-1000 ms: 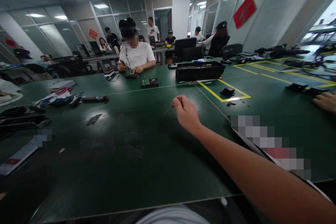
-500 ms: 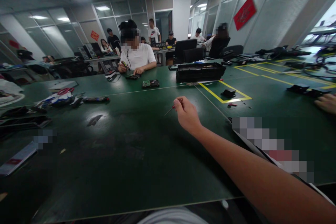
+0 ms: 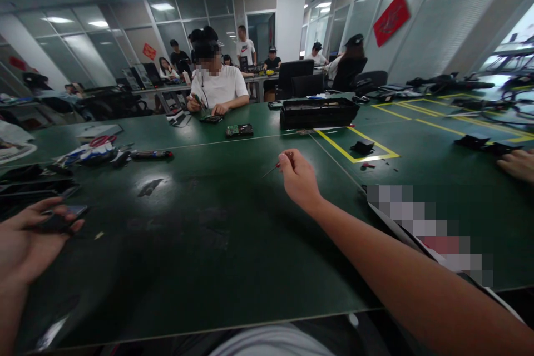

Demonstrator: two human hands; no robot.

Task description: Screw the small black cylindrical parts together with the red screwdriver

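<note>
At the left edge, my left hand (image 3: pixel 29 239) is partly in view, its fingers curled round a dark flat object (image 3: pixel 56 221) whose kind I cannot make out. A greyish end of it shows beyond the fingertips. Over the middle of the table, my right hand (image 3: pixel 300 175) pinches a thin screwdriver (image 3: pixel 272 169) with a small red handle, mostly hidden in the fingers. Its slim shaft points left and down, clear of any part. Beyond it lies a hard drive (image 3: pixel 239 130) with a green circuit board facing up.
The green table (image 3: pixel 175 267) bears a long black casing (image 3: pixel 319 113), a small black part (image 3: pixel 362 148) inside yellow tape, and a marker-like tool (image 3: pixel 151 155). Papers (image 3: pixel 417 233) lie beside my right forearm. Across sits a co-worker (image 3: pixel 219 86); another person's hand (image 3: pixel 517 164) is at the right edge.
My left hand has come into view at the left, where a phone-like object lay on the table. My right hand has hardly moved and keeps the screwdriver.
</note>
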